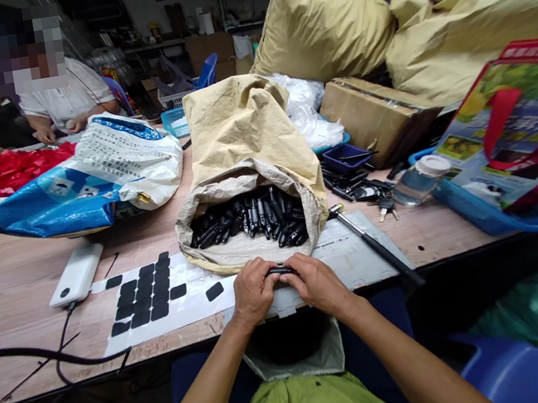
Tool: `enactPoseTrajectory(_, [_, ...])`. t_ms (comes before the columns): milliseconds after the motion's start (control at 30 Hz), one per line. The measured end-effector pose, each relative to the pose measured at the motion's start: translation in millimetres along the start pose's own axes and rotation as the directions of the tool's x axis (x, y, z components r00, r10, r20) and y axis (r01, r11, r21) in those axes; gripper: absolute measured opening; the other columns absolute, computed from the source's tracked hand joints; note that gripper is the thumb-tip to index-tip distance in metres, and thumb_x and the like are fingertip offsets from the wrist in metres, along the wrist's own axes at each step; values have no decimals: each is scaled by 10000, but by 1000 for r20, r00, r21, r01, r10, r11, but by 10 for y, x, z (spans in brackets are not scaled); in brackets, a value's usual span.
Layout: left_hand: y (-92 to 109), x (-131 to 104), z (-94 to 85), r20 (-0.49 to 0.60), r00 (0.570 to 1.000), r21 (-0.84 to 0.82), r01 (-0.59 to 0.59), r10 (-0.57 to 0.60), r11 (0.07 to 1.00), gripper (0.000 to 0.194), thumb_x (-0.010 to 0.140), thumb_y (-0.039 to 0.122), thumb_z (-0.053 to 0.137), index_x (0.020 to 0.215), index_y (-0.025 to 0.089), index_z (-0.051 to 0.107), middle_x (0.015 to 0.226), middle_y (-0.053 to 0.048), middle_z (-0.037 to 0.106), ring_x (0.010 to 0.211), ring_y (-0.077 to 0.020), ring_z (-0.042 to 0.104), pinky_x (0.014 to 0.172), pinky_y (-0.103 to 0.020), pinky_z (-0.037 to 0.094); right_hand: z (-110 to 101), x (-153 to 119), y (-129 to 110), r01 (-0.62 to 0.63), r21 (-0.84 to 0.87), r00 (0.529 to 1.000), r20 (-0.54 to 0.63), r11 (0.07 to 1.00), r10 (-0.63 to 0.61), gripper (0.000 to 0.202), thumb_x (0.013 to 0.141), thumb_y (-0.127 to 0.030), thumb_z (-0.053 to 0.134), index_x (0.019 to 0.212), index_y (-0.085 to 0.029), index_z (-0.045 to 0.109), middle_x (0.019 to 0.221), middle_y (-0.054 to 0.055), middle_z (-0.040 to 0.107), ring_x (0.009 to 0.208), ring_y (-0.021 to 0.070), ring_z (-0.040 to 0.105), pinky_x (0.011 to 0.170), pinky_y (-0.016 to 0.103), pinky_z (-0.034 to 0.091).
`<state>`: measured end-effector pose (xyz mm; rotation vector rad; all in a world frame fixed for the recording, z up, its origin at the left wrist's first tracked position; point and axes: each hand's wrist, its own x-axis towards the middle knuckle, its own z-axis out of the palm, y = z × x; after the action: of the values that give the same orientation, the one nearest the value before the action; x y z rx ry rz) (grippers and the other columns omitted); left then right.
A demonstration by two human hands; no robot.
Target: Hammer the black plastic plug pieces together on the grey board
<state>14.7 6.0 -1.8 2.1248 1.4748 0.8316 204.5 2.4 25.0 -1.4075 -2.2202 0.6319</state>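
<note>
Both of my hands meet at the table's front edge, just below the mouth of a beige woven sack (242, 124). A thin black rod-like piece (281, 270) lies level between them; my left hand (253, 290) pinches its left end and my right hand (317, 283) its right end. Inside the sack's open mouth lie several black pen-like parts (261, 215). Under the hands is a grey flat board (357, 252). To the left, a white sheet (191, 307) carries rows of black rounded squares (146, 294).
A hammer (380, 249) lies right of the sack, near keys (385, 205), a jar (420, 180) and a blue tray (519, 218). Left are a white power bank (76, 274) with cable, a blue-white bag (93, 177) and red material (6, 172). A person (66, 97) sits at the back left.
</note>
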Motion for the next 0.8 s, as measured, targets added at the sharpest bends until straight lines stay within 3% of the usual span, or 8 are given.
enactPoseTrajectory(267, [-14,-9,13,-8,1000,14,-16,16,1000,192,976,303,513,958,226,689,905,-50,680,914,-234,602,825,-355,442,62,13,33,76,-84,996,-28,994,-79,120,998,-184,541,888,-201,587,906,40,619,881,181,588,780,273,418])
enactPoseTrajectory(433, [2,-9,-16,28,999,3,-15,15,1000,199,980,330,528,967,225,697,907,-41,688,916,-233,594,831,-357,434,52,-17,6,38,-47,999,-12,998,-39,128,985,-226,577,863,-199,604,899,36,639,855,170,597,765,262,430])
enactPoseTrajectory(533, [14,-5,-37,44,999,-19,2,-1,1000,207,984,347,537,986,222,702,926,-40,692,936,-233,596,849,-359,437,-50,-27,-3,24,-9,999,24,1000,-24,76,967,-263,617,948,-207,665,946,32,680,877,164,623,779,259,452])
enactPoseTrajectory(633, [19,-1,-47,53,998,-32,22,-20,999,217,991,346,531,988,218,706,933,-41,692,944,-232,597,852,-360,437,-503,70,113,-4,9,1000,7,1000,4,171,930,-356,691,1039,-228,723,922,17,721,796,154,641,731,261,470])
enactPoseTrajectory(733, [20,2,-48,54,998,-42,29,-26,999,208,990,336,537,982,218,709,931,-37,692,948,-230,598,857,-357,433,-1407,292,393,-125,-13,972,-202,992,120,388,912,-416,714,1236,-203,692,838,8,730,684,119,623,700,271,465])
enactPoseTrajectory(800, [24,2,-47,48,998,-49,32,-30,998,203,987,330,542,980,217,710,934,-37,692,954,-229,598,861,-354,431,-2074,436,602,-223,-61,895,-407,973,179,544,972,-494,589,1379,-133,580,821,12,711,701,104,633,717,296,460])
